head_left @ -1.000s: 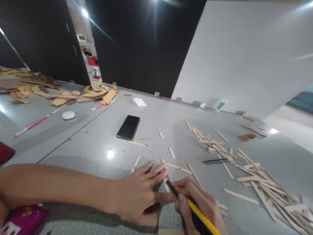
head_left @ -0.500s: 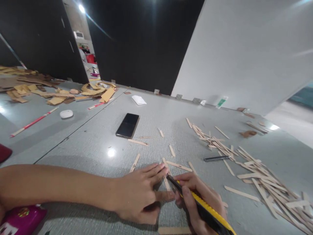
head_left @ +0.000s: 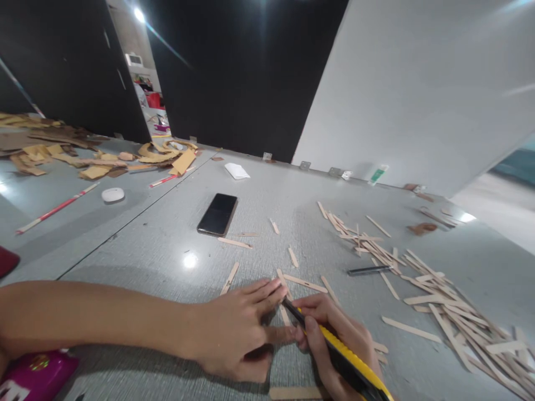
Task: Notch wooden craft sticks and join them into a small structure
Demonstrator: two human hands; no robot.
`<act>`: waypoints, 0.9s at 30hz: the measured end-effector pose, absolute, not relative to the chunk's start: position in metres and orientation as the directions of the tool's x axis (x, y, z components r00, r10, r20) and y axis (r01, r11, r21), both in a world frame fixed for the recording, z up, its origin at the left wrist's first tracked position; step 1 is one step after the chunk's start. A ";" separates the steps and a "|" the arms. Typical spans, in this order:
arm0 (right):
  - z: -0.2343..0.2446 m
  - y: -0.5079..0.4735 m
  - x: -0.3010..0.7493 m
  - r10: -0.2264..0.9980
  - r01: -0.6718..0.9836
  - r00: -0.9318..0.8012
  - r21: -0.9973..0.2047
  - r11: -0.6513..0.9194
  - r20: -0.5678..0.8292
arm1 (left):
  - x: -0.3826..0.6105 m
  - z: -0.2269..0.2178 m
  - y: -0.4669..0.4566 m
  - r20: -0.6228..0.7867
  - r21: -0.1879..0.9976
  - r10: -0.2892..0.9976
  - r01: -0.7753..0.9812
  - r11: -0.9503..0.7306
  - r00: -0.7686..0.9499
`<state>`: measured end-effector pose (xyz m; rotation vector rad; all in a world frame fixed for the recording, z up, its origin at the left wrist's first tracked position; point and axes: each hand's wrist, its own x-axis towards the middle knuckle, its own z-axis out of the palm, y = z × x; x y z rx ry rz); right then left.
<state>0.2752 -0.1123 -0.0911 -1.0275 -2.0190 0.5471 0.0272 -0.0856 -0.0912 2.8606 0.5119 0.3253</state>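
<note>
My left hand [head_left: 238,331] lies across the table, its fingertips and thumb pressing a wooden craft stick [head_left: 285,316] against the surface. A yellow and black utility knife [head_left: 349,359] is gripped in my right hand [head_left: 355,334], pen-fashion. Its dark tip meets the stick right beside my left fingertips; the blade's edge is too small to make out. More craft sticks lie close by, among them a notched stick [head_left: 306,283] just beyond my hands and a broad wooden strip [head_left: 295,393] at the bottom edge.
A phone [head_left: 218,214] lies beyond my left hand. To the right spreads a pile of craft sticks [head_left: 455,312] with a dark slim tool [head_left: 370,270]. Cardboard scraps [head_left: 100,159], a white case [head_left: 112,195] and a purple packet [head_left: 39,376] are on the left. Upright panels [head_left: 251,78] stand behind.
The knife and my right hand have shifted slightly left, with the handle tilted a little differently. My left hand stays in place on the stick.
</note>
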 end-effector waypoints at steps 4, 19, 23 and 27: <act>-0.091 -0.112 0.274 0.795 0.487 -0.389 -0.628 0.607 0.465 | 0.028 -0.092 -0.085 0.184 0.275 0.354 0.298 -0.914 0.917; -0.066 -0.099 0.270 0.865 0.446 -0.384 -0.755 0.480 0.323 | 0.030 -0.093 -0.085 0.233 0.331 0.378 0.293 -0.897 0.896; -0.066 -0.098 0.271 0.868 0.442 -0.394 -0.766 0.467 0.302 | 0.030 -0.094 -0.084 0.221 0.341 0.383 0.297 -0.892 0.897; -0.075 -0.100 0.273 0.754 0.455 -0.499 -0.612 0.647 0.427 | 0.029 -0.096 -0.085 0.228 0.311 0.367 0.290 -0.905 0.902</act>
